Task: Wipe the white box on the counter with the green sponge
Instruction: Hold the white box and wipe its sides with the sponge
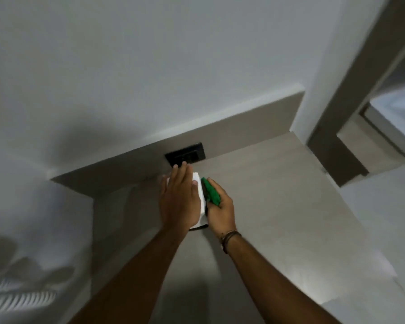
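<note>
Box (pixel 198 183): white, rectangular, smooth faces with crisp edges; it stands on the desk (pixel 278 206) just in front of the low back panel, near a black socket plate (pixel 185 156). Most of it is hidden under the left hand.
Left hand (pixel 179 199): lies flat on the box top, palm down, fingers (pixel 178 174) straight and held side by side, thumb along the right edge. It pins the box and does not grip it.
Sponge (pixel 211 191): green, thin pad; its edge meets the right side face of the box.
Right hand (pixel 220 212): fingers curled around the sponge, pinching it between thumb and fingertips; a cord band sits at the wrist.
Box handling: judged light and stiff, probably card or plastic, with a slick skin. It is likely to slide or tip under a sideways push, so downward pressure from above is the sound hold.
Sponge handling: judged soft and compressible. Hold it by the rear half, so that the front stays free to bear on the box.
Desk: matt beige-grey laminate, flat, little texture.
Wall (pixel 150 66): plain, pale, smooth.
Image quality: motion blur softens fine detail; box markings cannot be read.
</note>
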